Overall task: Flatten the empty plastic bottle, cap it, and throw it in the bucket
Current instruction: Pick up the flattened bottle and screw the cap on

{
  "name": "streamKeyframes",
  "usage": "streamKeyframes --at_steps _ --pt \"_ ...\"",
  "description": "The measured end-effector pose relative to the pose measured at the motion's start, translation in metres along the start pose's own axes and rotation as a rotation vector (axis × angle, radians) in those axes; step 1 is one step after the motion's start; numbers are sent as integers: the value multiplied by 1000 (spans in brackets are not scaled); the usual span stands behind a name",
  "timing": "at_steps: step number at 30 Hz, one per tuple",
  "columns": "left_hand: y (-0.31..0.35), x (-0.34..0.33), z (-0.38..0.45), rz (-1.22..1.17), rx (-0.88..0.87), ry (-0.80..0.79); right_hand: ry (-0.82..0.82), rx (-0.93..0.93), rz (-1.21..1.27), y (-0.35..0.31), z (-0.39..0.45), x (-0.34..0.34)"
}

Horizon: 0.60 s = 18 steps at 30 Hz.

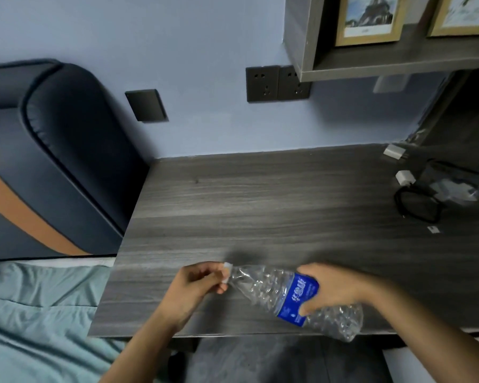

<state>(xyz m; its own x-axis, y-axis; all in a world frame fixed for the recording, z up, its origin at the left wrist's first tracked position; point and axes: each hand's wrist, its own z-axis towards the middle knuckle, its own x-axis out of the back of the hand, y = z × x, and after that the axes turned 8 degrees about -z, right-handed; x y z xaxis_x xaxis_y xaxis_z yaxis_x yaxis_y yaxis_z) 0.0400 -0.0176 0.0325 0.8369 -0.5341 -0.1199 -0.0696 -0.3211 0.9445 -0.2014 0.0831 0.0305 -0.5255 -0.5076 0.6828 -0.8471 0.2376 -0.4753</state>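
A crumpled clear plastic bottle (263, 286) with a blue label lies sideways over the near edge of the grey wooden desk (260, 205), neck pointing left. My right hand (332, 288) grips its body around the blue label. My left hand (197, 286) has its fingers closed on the white cap (227, 272) at the bottle's mouth. I cannot tell whether the cap is screwed on or only held against the neck. No bucket is in view.
A black cable with white chargers (415, 197) and a clear bag (459, 189) lie at the desk's right. A dark padded headboard (53, 150) and a bed with a teal sheet (39, 313) are on the left. Wall sockets (277, 84) and a shelf (385, 64) with framed pictures hang above.
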Motion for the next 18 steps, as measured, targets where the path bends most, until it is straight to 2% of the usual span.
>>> streamKeyframes --at_steps 2,8,13,18 --pt "-4 4 -3 -8 11 16 -36 -8 67 9 -12 -10" --pt "-22 2 -17 -107 66 40 38 18 354 15 -45 -42" --pt "-47 -1 -30 -88 112 7 54 -53 355 13 -64 -70" --pt "-75 -2 -44 -133 169 17 152 -148 385 1 -84 -109"
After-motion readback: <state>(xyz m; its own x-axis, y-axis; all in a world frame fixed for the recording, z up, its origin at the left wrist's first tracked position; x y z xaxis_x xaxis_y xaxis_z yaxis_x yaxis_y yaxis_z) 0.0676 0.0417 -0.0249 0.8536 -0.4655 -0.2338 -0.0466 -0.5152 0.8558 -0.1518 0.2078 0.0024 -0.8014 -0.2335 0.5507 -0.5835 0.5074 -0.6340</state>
